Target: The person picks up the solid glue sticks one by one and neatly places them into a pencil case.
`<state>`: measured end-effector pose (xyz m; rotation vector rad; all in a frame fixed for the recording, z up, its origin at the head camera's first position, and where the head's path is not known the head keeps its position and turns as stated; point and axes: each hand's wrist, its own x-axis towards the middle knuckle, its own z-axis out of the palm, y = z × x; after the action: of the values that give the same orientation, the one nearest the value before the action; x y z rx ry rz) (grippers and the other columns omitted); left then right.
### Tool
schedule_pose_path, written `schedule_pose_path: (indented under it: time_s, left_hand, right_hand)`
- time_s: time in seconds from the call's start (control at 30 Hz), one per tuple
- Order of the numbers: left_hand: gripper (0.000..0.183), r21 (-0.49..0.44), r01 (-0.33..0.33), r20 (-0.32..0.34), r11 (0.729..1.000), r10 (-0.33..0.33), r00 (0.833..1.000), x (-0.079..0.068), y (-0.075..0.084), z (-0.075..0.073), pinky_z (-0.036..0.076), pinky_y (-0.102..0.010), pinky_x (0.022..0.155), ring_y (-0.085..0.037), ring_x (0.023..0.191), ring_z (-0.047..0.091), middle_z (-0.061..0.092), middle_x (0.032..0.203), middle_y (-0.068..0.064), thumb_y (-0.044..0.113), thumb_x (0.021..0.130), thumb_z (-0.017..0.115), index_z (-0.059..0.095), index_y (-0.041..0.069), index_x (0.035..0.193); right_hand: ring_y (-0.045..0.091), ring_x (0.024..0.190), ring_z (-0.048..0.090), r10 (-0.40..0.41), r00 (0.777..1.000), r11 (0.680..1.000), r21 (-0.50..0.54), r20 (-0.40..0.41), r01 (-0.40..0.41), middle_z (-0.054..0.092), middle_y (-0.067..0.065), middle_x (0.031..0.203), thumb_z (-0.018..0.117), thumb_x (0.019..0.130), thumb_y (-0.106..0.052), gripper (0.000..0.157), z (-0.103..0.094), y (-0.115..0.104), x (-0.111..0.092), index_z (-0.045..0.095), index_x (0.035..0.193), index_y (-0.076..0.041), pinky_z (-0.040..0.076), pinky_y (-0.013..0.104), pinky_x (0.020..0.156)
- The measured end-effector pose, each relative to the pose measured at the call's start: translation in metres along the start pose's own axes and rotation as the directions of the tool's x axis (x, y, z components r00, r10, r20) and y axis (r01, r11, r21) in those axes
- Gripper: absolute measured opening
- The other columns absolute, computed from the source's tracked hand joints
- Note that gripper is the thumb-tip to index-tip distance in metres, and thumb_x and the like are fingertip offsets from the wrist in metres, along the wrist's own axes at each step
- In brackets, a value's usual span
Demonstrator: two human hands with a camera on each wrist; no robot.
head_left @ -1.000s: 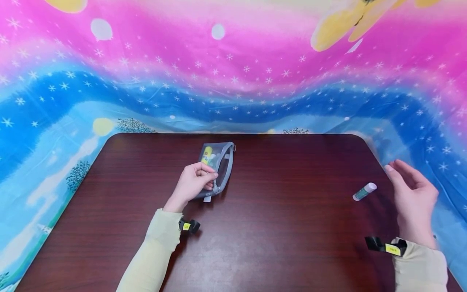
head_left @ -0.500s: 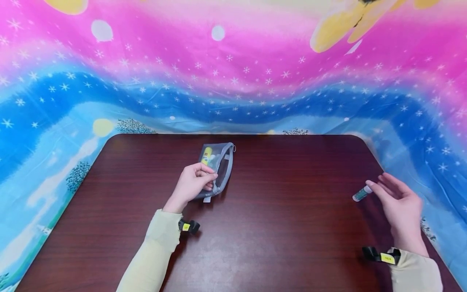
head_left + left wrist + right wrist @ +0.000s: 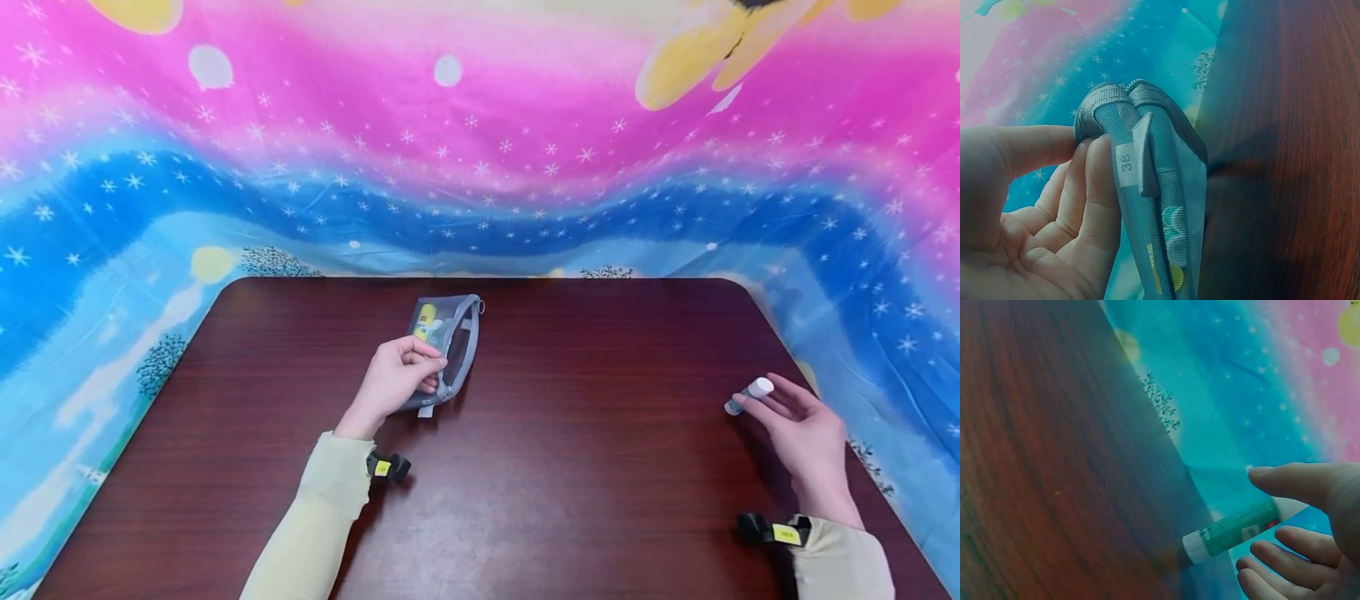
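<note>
My left hand (image 3: 397, 375) pinches the near rim of a grey mesh zip pouch (image 3: 464, 354) between thumb and fingers. The pouch's zipped mouth gapes toward the right. Through the mesh show a yellow glue stick (image 3: 425, 320) and another pale item beside it. In the left wrist view, a white "38" tag (image 3: 1125, 165) hangs at the pouch's end. On the right, my right hand (image 3: 813, 437) reaches around a white-capped glue stick (image 3: 761, 387). Its green label (image 3: 1241, 528) shows in the right wrist view, with the thumb above and the fingers below, spread apart from it.
A dark reddish wooden table (image 3: 570, 467) lies under both hands. Its right edge runs close beside the right hand. A pink and blue printed cloth (image 3: 510, 167) hangs behind and around the table. Each wrist carries a black strap (image 3: 390, 467) with a yellow label.
My right hand has come left and down from the table's right edge, until its thumb overlaps the white-capped glue stick. The left hand and the pouch have stayed in place.
</note>
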<state>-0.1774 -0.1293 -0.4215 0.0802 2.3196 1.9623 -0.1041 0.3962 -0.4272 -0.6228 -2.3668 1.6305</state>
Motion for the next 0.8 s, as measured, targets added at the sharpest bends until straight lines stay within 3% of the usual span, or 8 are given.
schedule_pose_path:
  time_s: [0.33,0.53,0.8]
  left_hand:
    - [0.017,-0.004,-0.005,0.003,1.0,0.005,1.0,-0.001,0.002,0.0,0.061,-0.031,0.062,-0.019,0.059,0.068,0.07,0.076,-0.014,0.006,0.09,0.078,0.069,-0.004,0.101]
    - [0.017,-0.001,-0.003,0.005,1.0,0.003,1.0,-0.002,0.002,0.0,0.061,-0.031,0.062,-0.019,0.059,0.068,0.07,0.076,-0.014,0.007,0.09,0.078,0.07,-0.003,0.101]
    - [0.017,0.005,0.002,0.007,1.0,-0.003,1.0,-0.001,0.002,0.0,0.061,-0.031,0.063,-0.02,0.06,0.068,0.07,0.076,-0.014,0.007,0.091,0.077,0.069,-0.003,0.101]
  right_hand:
    - [-0.014,0.078,0.063,0.008,1.0,0.997,-0.082,0.021,-0.006,0.063,-0.03,0.089,0.085,0.085,-0.028,0.082,0.002,0.014,0.005,0.045,0.148,0.006,0.05,0.007,0.066]
    - [-0.016,0.082,0.053,0.017,1.0,0.974,-0.226,-0.021,-0.021,0.06,-0.032,0.086,0.083,0.086,-0.04,0.074,0.002,0.02,0.006,0.056,0.143,0.001,0.046,0.008,0.066]
    - [-0.011,0.083,0.054,0.016,0.998,0.976,-0.215,-0.057,-0.028,0.06,-0.034,0.081,0.084,0.085,-0.041,0.065,0.004,0.022,0.006,0.064,0.136,-0.006,0.046,0.011,0.065]
